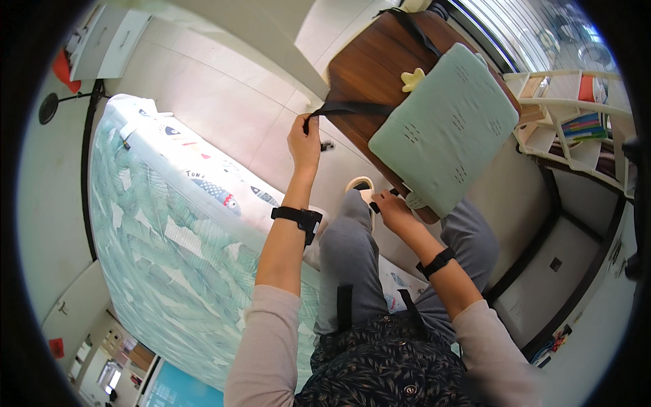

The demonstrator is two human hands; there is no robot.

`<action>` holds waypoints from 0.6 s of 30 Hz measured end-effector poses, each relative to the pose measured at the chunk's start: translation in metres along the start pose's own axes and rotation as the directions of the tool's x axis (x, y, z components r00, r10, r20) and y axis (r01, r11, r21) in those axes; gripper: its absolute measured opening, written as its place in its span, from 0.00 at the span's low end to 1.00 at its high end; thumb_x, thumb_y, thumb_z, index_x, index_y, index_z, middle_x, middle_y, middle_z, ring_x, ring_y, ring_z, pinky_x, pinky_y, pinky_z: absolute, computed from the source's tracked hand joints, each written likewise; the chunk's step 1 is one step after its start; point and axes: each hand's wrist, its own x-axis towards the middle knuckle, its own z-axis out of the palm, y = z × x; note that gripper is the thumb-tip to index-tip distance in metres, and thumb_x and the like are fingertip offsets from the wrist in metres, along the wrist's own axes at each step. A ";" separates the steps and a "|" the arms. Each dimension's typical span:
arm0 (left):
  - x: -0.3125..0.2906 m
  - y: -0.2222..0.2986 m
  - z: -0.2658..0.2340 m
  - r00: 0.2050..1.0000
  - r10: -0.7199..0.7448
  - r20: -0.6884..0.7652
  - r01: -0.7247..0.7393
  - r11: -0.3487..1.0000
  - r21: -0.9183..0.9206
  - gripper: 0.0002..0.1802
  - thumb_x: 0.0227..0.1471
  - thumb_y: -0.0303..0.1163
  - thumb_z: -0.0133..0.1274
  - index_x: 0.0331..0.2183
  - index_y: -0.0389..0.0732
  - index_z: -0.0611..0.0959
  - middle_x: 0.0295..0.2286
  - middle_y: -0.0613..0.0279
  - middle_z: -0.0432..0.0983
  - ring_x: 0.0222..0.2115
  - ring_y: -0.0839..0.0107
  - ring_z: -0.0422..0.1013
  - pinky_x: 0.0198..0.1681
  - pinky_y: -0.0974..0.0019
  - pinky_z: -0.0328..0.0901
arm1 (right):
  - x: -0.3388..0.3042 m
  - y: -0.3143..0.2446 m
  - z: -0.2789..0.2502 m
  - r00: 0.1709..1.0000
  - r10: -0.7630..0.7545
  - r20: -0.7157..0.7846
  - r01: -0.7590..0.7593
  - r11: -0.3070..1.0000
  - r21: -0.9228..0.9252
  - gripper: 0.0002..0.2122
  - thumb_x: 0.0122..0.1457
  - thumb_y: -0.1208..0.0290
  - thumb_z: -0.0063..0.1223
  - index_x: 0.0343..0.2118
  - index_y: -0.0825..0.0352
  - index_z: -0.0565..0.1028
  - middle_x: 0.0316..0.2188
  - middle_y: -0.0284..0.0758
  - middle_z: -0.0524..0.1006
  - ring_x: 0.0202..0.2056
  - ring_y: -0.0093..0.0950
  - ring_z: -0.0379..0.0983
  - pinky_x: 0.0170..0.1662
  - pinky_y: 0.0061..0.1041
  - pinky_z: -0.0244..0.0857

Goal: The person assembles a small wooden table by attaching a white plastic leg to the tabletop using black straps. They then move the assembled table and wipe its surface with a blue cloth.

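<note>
A mint-green cushion with small dark dashes lies on a brown wooden seat or board in front of my knees. A yellow crown-shaped piece sticks out at the cushion's edge. My left hand is closed on a black strap, which runs taut from the cushion's side across the wood. Close to the near corner, beside a pale tag, my right hand is closed round a short black strap end. Part of that strap is hidden by the fingers.
On the left is a bed with a green leaf-print cover and a fish-print side. White shelves with books stand at the right, by a window with blinds. A white post rises beyond my left hand. Tiled floor lies between.
</note>
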 end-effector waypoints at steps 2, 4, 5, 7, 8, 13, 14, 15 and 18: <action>-0.002 0.005 -0.012 0.999 0.040 0.022 -0.040 0.999 0.034 0.10 0.56 0.34 0.54 0.33 0.36 0.82 0.22 0.55 0.76 0.22 0.66 0.70 0.29 0.65 0.64 | -0.002 -0.001 0.002 1.000 -0.002 0.004 0.002 1.000 -0.023 0.11 0.58 0.79 0.43 0.44 0.66 0.70 0.43 0.47 0.72 0.44 0.46 0.74 0.44 0.42 0.70; 0.000 0.008 -0.021 0.996 0.063 0.063 -0.064 0.998 0.023 0.10 0.55 0.34 0.55 0.32 0.36 0.82 0.21 0.56 0.76 0.22 0.65 0.70 0.29 0.64 0.64 | -0.002 -0.004 0.003 1.000 0.013 0.011 -0.013 0.999 -0.029 0.11 0.59 0.79 0.42 0.45 0.66 0.70 0.43 0.46 0.72 0.44 0.45 0.74 0.43 0.42 0.70; 0.001 0.009 -0.023 0.995 0.065 0.076 -0.067 0.998 0.019 0.09 0.55 0.33 0.55 0.32 0.36 0.82 0.21 0.56 0.76 0.22 0.65 0.71 0.29 0.64 0.64 | -0.002 -0.006 0.004 1.000 0.009 -0.002 -0.009 0.999 -0.038 0.12 0.59 0.79 0.43 0.45 0.66 0.70 0.43 0.45 0.72 0.44 0.44 0.74 0.43 0.43 0.70; 0.003 0.010 -0.023 0.994 0.066 0.087 -0.065 0.998 -0.012 0.09 0.54 0.33 0.55 0.33 0.37 0.83 0.22 0.59 0.77 0.24 0.67 0.72 0.30 0.65 0.65 | 0.000 -0.010 0.003 0.999 -0.004 -0.047 0.004 1.000 -0.002 0.13 0.58 0.79 0.43 0.46 0.65 0.70 0.43 0.44 0.72 0.44 0.44 0.74 0.42 0.43 0.70; 0.005 0.009 -0.022 0.995 0.048 0.084 -0.046 0.999 -0.030 0.10 0.54 0.34 0.55 0.33 0.37 0.83 0.23 0.58 0.78 0.25 0.66 0.73 0.31 0.65 0.66 | 0.000 -0.011 0.002 0.999 0.001 -0.054 0.000 1.000 0.018 0.13 0.58 0.79 0.43 0.47 0.65 0.70 0.43 0.44 0.72 0.44 0.44 0.74 0.42 0.43 0.70; 0.022 -0.004 -0.004 0.995 -0.056 0.079 0.052 0.998 0.046 0.12 0.53 0.36 0.56 0.36 0.38 0.85 0.28 0.55 0.81 0.32 0.61 0.77 0.37 0.62 0.67 | 0.003 -0.012 -0.002 0.990 -0.031 -0.140 0.040 0.997 0.067 0.16 0.57 0.77 0.46 0.50 0.65 0.70 0.43 0.44 0.73 0.43 0.44 0.74 0.43 0.43 0.70; 0.025 -0.009 0.001 0.993 -0.041 0.107 0.032 0.996 0.082 0.13 0.53 0.37 0.56 0.36 0.38 0.84 0.30 0.55 0.81 0.33 0.60 0.77 0.37 0.61 0.68 | 0.004 -0.012 -0.002 0.990 -0.021 -0.140 0.033 0.996 0.081 0.16 0.57 0.77 0.47 0.50 0.65 0.69 0.42 0.45 0.73 0.43 0.44 0.74 0.44 0.43 0.69; 0.027 -0.015 0.005 0.989 -0.039 0.142 0.022 0.993 0.120 0.14 0.52 0.37 0.56 0.37 0.37 0.84 0.32 0.54 0.81 0.34 0.58 0.77 0.38 0.60 0.68 | 0.004 -0.012 -0.002 0.981 -0.046 -0.188 0.065 0.993 0.098 0.16 0.57 0.77 0.48 0.50 0.66 0.69 0.42 0.45 0.74 0.44 0.45 0.74 0.44 0.43 0.69; 0.021 -0.034 0.020 0.959 -0.054 0.279 0.028 0.995 0.096 0.15 0.52 0.36 0.57 0.38 0.36 0.83 0.34 0.54 0.81 0.35 0.57 0.77 0.39 0.61 0.67 | 0.007 -0.012 -0.002 0.970 -0.034 -0.242 0.074 0.984 0.160 0.16 0.57 0.76 0.49 0.49 0.67 0.69 0.41 0.46 0.75 0.44 0.47 0.73 0.45 0.43 0.68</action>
